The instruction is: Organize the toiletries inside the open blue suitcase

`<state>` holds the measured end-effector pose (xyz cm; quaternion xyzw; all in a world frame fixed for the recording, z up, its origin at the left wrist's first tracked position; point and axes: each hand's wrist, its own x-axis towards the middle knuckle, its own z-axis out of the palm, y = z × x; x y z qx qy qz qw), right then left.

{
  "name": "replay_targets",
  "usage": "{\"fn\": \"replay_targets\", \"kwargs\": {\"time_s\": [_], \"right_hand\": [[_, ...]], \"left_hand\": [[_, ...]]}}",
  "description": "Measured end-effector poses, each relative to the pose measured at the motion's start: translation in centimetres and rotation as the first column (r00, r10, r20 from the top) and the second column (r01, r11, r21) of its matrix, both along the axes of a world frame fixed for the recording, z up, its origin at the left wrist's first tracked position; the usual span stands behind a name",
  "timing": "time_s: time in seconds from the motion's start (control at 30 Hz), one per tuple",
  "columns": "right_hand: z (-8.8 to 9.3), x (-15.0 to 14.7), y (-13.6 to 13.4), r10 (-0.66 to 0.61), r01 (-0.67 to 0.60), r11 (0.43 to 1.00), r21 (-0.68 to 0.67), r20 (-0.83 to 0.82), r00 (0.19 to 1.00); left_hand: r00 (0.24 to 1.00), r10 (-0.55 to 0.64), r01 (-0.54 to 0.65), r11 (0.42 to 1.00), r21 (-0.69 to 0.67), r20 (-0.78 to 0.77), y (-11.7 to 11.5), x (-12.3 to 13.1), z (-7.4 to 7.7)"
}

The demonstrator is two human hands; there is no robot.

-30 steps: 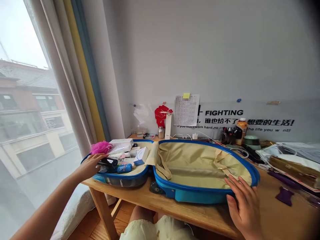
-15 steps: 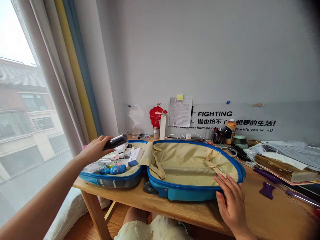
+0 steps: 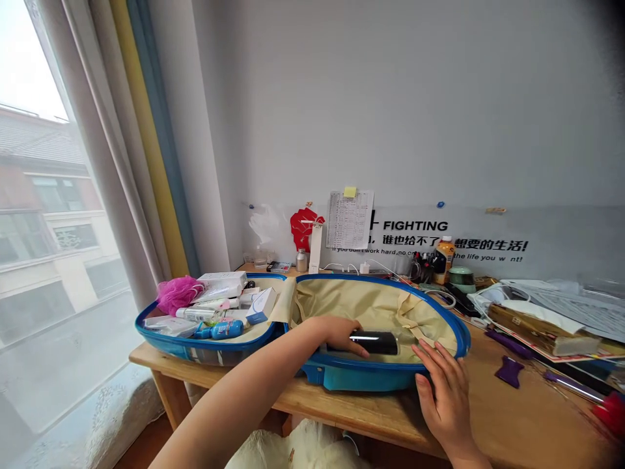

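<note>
My left hand [image 3: 339, 333] is closed around a glossy black cylinder [image 3: 375, 342], which looks like a bottle. It lies sideways over the near part of the right half of an open blue suitcase [image 3: 371, 378] with a beige lining. My right hand [image 3: 443, 384] has its fingers stretched out at the suitcase's near right rim, thumb outside. In the left half lie a pink bath puff [image 3: 178, 295], a blue bottle [image 3: 227, 329], a white and blue box [image 3: 262, 306] and several white tubes and packets.
The suitcase lies on a wooden table [image 3: 517, 417]. To the right are a purple piece [image 3: 510, 371], a brown case [image 3: 527, 326] and a keyboard [image 3: 566, 303]. Behind stand an orange bottle [image 3: 443, 259] and a small jar [image 3: 301, 260]. A curtained window is at left.
My left hand has carried the black cylinder rightward, from above the left half into the right half. The pink puff has come into view. My right hand stays at the rim.
</note>
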<state>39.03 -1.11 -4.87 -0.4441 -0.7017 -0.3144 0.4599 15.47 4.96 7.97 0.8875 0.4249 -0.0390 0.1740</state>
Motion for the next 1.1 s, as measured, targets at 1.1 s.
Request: {"fn": "replay_targets", "kwargs": {"time_s": [1.1], "right_hand": [[-0.1, 0.2, 0.4, 0.01, -0.011, 0.999, 0.049, 0.021, 1.0]], "left_hand": [[0.717, 0.694, -0.574, 0.644, 0.506, -0.069, 6.8, -22.8, 3.9]]}}
